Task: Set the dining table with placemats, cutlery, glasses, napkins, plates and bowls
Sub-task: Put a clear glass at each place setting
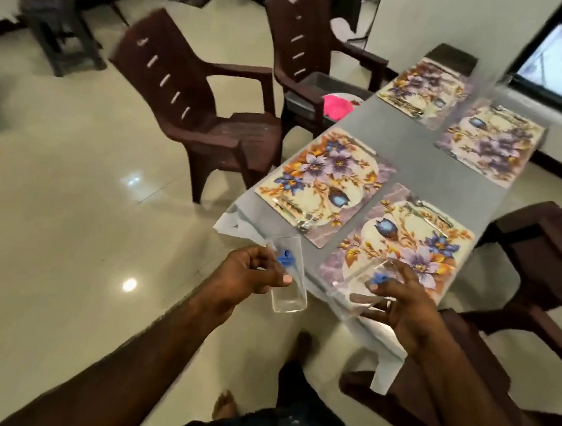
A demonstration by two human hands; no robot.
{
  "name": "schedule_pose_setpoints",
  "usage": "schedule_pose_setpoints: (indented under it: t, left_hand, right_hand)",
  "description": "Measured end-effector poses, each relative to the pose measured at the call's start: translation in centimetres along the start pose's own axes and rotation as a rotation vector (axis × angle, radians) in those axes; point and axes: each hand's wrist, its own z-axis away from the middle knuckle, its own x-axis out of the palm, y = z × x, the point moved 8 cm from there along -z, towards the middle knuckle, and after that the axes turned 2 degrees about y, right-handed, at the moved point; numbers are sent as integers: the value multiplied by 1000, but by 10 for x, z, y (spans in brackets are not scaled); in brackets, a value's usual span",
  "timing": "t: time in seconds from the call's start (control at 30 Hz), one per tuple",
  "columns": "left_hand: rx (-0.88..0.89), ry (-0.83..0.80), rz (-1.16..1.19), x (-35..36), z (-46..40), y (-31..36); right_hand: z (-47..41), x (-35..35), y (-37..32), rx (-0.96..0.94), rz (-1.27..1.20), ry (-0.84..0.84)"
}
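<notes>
Left hand: the left hand (pixel 249 272) grips a clear glass (pixel 287 276) with a blue mark, fingers and thumb curled round its side; the glass is tilted, base toward the person, out past the table's near corner over the floor.
Right hand: the right hand (pixel 398 301) holds a second glass (pixel 365 287), also blue-marked and tilted, fingers wrapped on its far side, over the near edge of the closest mat.
Closest mat: a floral placemat (pixel 418 241) just beyond the right hand, cutlery (pixel 435 213) at its far edge.
Second mat: another placemat (pixel 324 182) beyond the left-hand glass, cutlery (pixel 293 210) on its near edge.
Far mats: two more placemats (pixel 421 85) (pixel 491 144) well beyond both hands.
Table: grey top (pixel 420 158) with a white cloth hanging at the near corner.
Chairs: brown chairs (pixel 193 106) left of the table; the farther one (pixel 308 42) carries a tray with something pink (pixel 336 106).
</notes>
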Motion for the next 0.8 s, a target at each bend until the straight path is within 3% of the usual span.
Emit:
schedule_pose_setpoints:
  t: [0.17,0.4,0.57,0.7,0.8]
  left_hand:
    - [-57,-13,38,43,-95,21]
    - [-67,-34,64,97,-179,64]
    - [-92,-51,78,111,-222,83]
    - [-148,-30,100,117,-258,93]
    - [-190,-3,125,118,-279,101]
  right_hand:
    - [-64,-42,-67,-82,-14,76]
    - [-167,-82,-169,-194,301,152]
    - [-235,-87,-238,-349,926,208]
    - [-276,-56,-260,-538,1443,38]
    - [-295,-38,-251,-569,1792,-89]
